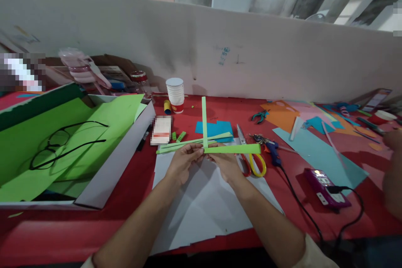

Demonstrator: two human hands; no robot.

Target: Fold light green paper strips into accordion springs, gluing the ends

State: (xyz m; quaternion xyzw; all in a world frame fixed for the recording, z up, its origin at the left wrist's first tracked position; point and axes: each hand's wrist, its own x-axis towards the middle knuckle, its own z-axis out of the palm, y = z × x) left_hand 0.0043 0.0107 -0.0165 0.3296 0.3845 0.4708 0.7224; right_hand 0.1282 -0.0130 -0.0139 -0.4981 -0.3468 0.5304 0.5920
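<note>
Two light green paper strips meet at a right angle between my hands: an upright strip (204, 117) and a sideways strip (238, 149) reaching to the right. My left hand (185, 160) pinches the strips where they join. From the other side, my right hand (224, 162) grips below the same join, with its fingertips partly hidden behind the sideways strip. More green strips (176, 147) lie just beyond my left hand. Beneath both hands are white paper sheets (201, 209). Close to my right hand rest scissors (258, 165) with red and yellow handles, blades pointing away.
At left, a white box (119, 167) holds green sheets and eyeglasses (53, 150). A paper cup (175, 94) stands near the wall. To the right are a blue glue gun (274, 153), a corded purple device (326, 190), pliers (260, 117), coloured paper (326, 155) and another person's arm (392, 171).
</note>
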